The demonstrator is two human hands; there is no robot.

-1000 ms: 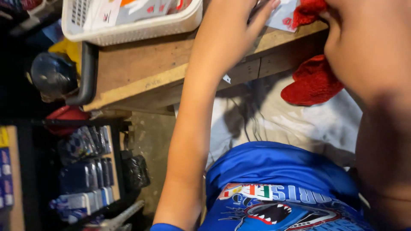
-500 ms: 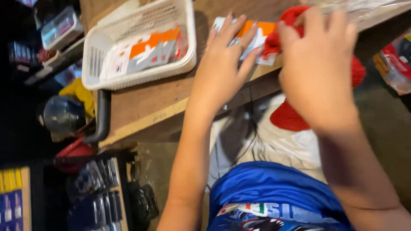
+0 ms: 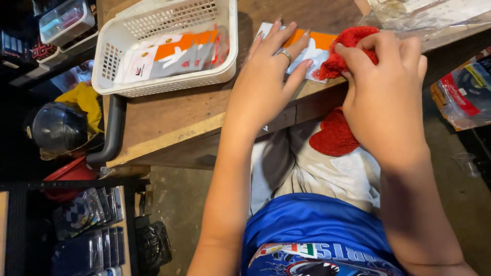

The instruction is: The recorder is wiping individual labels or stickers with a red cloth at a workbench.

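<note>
My left hand [image 3: 268,71] lies flat, fingers spread, on a small white and orange packet [image 3: 313,45] at the front edge of the wooden table [image 3: 169,117]. There is a ring on one finger. My right hand [image 3: 381,87] grips a red knitted cloth [image 3: 348,43] and presses it onto the right part of the same packet. More red cloth [image 3: 335,135] hangs below the table edge over my lap.
A white plastic basket [image 3: 128,76] with several similar packets stands at the table's left. Clear plastic bags [image 3: 434,15] lie at the far right. A dark helmet [image 3: 56,128], a yellow cloth and racks of small packaged goods [image 3: 87,225] are on the left.
The view has tilted down toward the table. Both hands have come down onto the packet at the table edge, the right one now bunching the red cloth on it.
</note>
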